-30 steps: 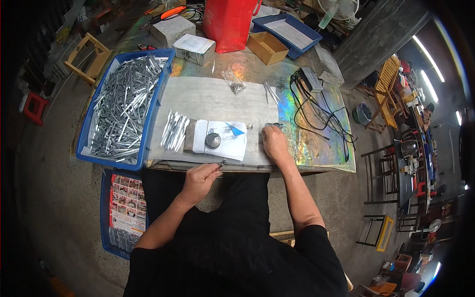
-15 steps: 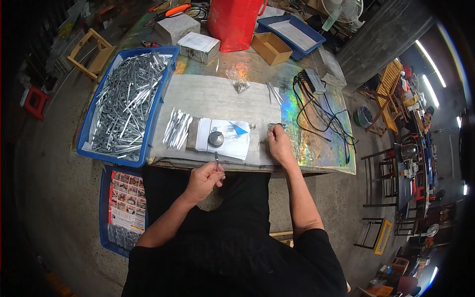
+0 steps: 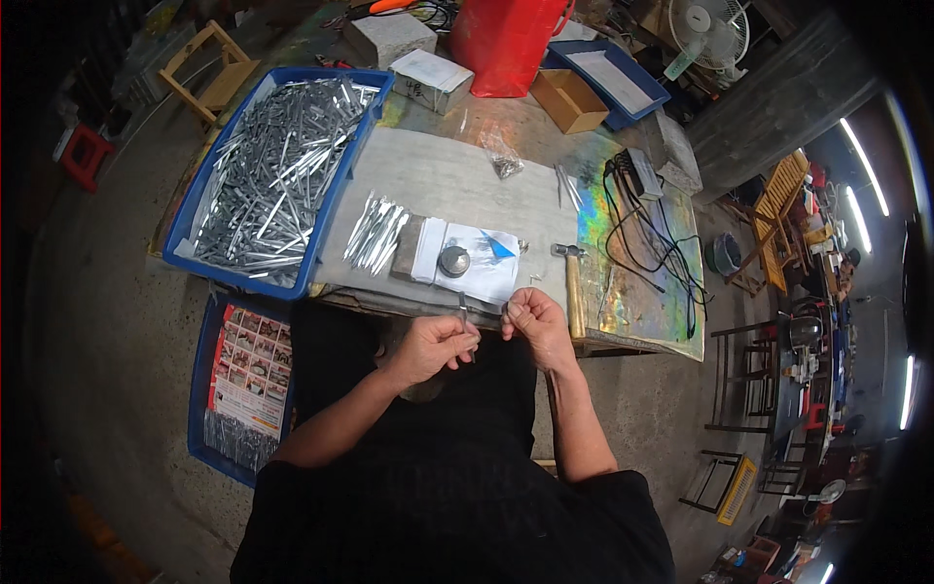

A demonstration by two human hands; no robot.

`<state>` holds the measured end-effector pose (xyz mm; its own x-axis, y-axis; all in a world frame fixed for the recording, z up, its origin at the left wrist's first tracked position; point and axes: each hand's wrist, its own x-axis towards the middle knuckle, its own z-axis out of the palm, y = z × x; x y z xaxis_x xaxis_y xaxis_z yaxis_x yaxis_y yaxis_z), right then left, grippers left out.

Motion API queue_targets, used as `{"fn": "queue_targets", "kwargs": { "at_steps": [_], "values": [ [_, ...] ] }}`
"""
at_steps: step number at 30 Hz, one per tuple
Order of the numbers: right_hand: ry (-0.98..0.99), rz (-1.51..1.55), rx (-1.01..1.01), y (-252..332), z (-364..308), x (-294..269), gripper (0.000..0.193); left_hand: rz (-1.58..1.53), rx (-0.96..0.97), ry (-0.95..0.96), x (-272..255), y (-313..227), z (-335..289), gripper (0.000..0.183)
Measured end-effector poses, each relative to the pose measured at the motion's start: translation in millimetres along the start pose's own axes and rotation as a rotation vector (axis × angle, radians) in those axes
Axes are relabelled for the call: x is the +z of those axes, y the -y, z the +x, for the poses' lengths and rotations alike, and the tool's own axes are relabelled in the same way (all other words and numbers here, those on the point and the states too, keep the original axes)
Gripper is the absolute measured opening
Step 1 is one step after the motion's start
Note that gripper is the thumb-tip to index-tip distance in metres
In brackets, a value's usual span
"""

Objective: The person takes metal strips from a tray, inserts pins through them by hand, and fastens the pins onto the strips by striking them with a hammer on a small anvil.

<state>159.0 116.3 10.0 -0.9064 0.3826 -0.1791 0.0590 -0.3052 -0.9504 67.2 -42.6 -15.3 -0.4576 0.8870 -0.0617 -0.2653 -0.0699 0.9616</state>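
Observation:
Over the table's front edge, my left hand (image 3: 435,347) is closed on a thin flat metal strip (image 3: 463,304) that points up and away from me. Close to its right, my right hand (image 3: 537,329) has thumb and fingers pinched together; what they hold is too small to make out. Just beyond both hands, a round dark metal weight (image 3: 453,261) sits on white paper sheets (image 3: 491,277) with a blue patch. Beside my right hand lies a hammer (image 3: 576,297) with a wooden handle. A row of metal strips (image 3: 376,234) is laid out left of the papers.
A blue tray (image 3: 309,277) heaped with metal strips stands at the left, and another blue bin (image 3: 199,428) sits below it. Farther back are a clear plastic bag (image 3: 504,161), a cardboard box (image 3: 574,102) and a red container (image 3: 496,49). Black cables (image 3: 632,238) lie at the right.
My right hand has come back from the hammer's head toward my left hand, leaving the hammer in full view. My left hand still holds the strip. The whole view has shifted slightly.

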Motion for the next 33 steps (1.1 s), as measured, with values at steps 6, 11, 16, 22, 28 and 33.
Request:
{"fn": "queue_targets", "kwargs": {
  "at_steps": [6,11,16,22,28,33],
  "values": [
    [0.04,-0.061,0.006,-10,-11,30,0.011,-0.038,-0.004,-0.019,1,1,-1,0.013],
    [0.056,-0.062,-0.022,-19,-14,39,0.011,-0.004,0.023,-0.03,-2,2,-4,0.013],
    [0.092,-0.626,-0.205,-7,-13,35,0.012,0.073,0.04,-0.037,-7,-2,-7,0.012],
    [0.2,-0.898,-0.303,11,-10,40,0.01,0.199,0.121,0.042,-15,-1,-6,0.012],
    [-0.066,-0.377,-0.092,-20,-13,42,0.016,-0.271,-0.006,-0.151,-16,-1,-4,0.012],
    [-0.069,-0.102,-0.065,-31,-19,52,0.019,-0.417,0.04,-0.255,-16,1,-3,0.013]
  ]
}}
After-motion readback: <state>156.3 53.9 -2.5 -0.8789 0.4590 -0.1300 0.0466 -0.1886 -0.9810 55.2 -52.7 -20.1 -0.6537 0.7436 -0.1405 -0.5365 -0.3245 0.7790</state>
